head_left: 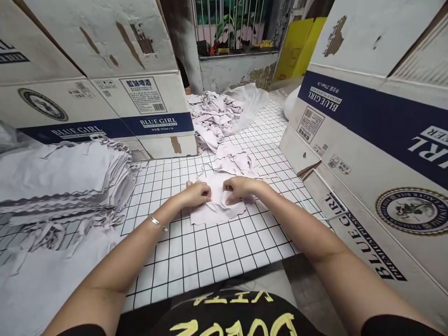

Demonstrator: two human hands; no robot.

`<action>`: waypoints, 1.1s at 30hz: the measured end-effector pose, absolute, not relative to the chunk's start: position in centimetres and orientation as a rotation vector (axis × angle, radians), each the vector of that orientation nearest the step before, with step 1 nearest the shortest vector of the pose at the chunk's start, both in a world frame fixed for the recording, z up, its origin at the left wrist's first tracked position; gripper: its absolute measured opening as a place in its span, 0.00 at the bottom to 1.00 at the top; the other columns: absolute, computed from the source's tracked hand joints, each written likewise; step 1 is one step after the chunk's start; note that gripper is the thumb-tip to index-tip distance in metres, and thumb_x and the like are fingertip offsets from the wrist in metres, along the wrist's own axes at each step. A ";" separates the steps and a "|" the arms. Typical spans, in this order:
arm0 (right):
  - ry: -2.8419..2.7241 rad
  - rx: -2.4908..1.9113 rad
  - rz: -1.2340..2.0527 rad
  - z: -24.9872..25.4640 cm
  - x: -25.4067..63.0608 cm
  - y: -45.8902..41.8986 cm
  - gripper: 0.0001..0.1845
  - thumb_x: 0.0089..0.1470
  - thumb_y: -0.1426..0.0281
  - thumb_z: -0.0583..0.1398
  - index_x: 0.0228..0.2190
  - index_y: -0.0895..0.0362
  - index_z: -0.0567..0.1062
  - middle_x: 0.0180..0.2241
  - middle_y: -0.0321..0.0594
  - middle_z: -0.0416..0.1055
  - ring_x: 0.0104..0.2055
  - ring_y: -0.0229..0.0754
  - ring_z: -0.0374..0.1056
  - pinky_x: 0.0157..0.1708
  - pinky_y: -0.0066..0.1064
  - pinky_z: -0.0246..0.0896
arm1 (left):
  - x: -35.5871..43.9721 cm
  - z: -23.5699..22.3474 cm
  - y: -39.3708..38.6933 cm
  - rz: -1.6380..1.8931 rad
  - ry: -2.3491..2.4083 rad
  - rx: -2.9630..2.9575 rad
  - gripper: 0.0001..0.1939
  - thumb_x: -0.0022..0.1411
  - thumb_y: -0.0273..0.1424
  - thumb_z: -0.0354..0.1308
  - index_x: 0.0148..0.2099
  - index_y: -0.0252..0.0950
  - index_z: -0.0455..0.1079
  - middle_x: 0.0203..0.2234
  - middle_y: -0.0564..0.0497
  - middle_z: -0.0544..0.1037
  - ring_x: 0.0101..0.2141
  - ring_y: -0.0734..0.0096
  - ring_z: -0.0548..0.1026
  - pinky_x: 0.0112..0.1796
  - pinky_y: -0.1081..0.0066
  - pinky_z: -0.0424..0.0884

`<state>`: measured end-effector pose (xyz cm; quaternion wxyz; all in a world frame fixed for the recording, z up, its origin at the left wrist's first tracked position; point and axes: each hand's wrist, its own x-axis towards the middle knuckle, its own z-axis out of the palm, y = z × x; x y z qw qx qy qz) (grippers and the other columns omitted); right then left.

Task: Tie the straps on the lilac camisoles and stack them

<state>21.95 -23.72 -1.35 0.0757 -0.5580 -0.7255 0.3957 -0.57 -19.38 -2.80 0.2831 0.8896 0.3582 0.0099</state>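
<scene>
A pale pink piece of fabric (219, 212) lies on the table in front of me, partly wrinkled between my hands. My left hand (199, 193) is closed at its left side, fingers pinching the cloth. From the right, my right hand (238, 187) pinches a raised fold of the same piece. Just beyond, more crumpled pink cloth (233, 161) touches its far edge. A silver bangle (154, 220) sits on my left wrist.
Stacked pale fabric pieces (59, 172) with ties lie at the left. A heap of pink cloth (215, 112) and a clear plastic bag (250, 100) are at the back. Cardboard boxes (161, 98) stand left and right (350, 116) on the grid-patterned tabletop (196, 261).
</scene>
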 end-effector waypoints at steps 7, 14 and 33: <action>-1.955 -1.161 1.473 0.6 22.3 -22.8 0.22 0.39 0.60 0.69 0.24 0.57 0.63 0.23 0.29 0.59 0.26 0.32 0.56 0.26 0.25 0.50 | -1.0 -1.4 -18.7 0.253 0.571 1.749 0.22 0.53 0.40 0.64 0.48 0.36 0.67 0.42 0.47 0.74 0.42 0.66 0.73 0.42 0.67 0.69; -1.770 -1.371 1.336 -0.1 23.2 -20.1 0.17 0.41 0.61 0.69 0.30 0.59 0.73 0.28 0.33 0.69 0.30 0.33 0.62 0.31 0.26 0.55 | -6.0 -0.6 -16.1 0.155 0.805 1.422 0.19 0.43 0.37 0.70 0.36 0.34 0.71 0.32 0.48 0.78 0.34 0.65 0.76 0.37 0.66 0.71; -2.014 -1.744 0.198 -5.0 22.7 -27.7 0.08 0.52 0.73 0.56 0.35 0.55 0.73 0.34 0.40 0.72 0.37 0.44 0.65 0.38 0.34 0.56 | -8.6 -3.0 -26.3 0.038 1.633 2.709 0.11 0.62 0.24 0.45 0.36 0.35 0.69 0.36 0.43 0.73 0.37 0.58 0.73 0.36 0.64 0.67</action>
